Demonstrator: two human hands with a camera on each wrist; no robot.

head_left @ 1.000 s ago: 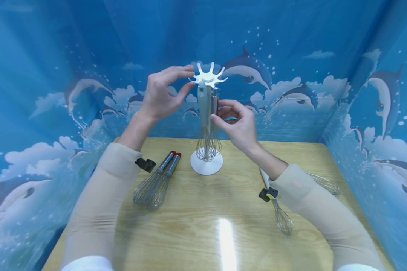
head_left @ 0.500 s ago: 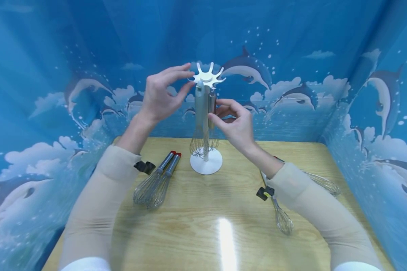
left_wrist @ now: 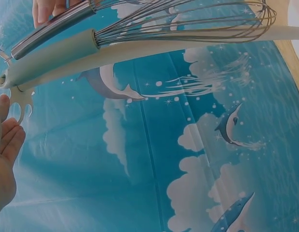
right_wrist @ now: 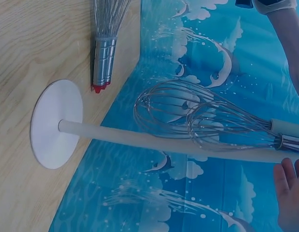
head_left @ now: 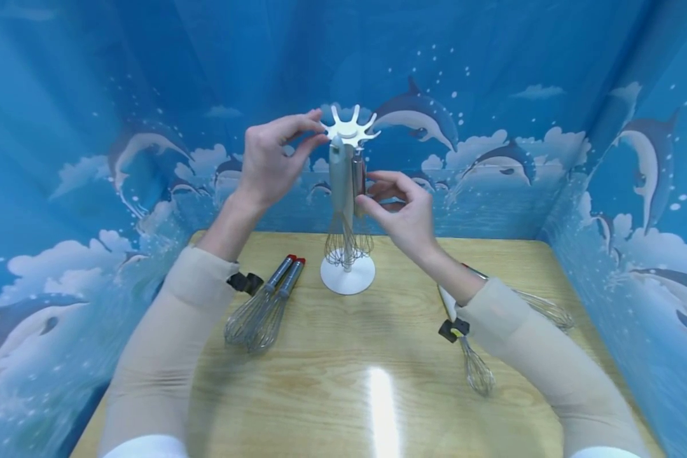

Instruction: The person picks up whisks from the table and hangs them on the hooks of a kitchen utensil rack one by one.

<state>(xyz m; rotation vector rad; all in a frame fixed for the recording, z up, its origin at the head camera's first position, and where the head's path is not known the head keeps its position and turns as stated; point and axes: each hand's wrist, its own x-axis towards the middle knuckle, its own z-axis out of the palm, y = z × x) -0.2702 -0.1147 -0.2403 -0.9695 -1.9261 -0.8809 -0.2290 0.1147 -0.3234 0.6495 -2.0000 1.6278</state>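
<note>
A white stand point(head_left: 347, 280) has a round base, a pole and a star-shaped top with several prongs. My left hand point(head_left: 275, 156) pinches a prong at the left of that top between thumb and fingertips. From the top hang a whisk with a pale grey-green handle point(head_left: 338, 178) and a whisk with a shiny metal handle point(head_left: 359, 181). My right hand point(head_left: 403, 207) holds the metal handle lightly from the right, thumb in front and fingers behind. Both wire heads point(right_wrist: 169, 108) hang beside the pole in the right wrist view.
Two red-tipped metal whisks point(head_left: 271, 305) lie side by side on the wooden table point(head_left: 320, 394), left of the stand. Under my right forearm lie a small white-handled whisk point(head_left: 478, 369) and a larger whisk point(head_left: 544, 308), both partly covered. A blue dolphin-print curtain point(head_left: 235, 57) surrounds the table.
My left thumb and fingers have drawn together at the prong. The hanging whisks swung left, then slightly back right, and the stand's top moved a little left. My right hand made the same small shift.
</note>
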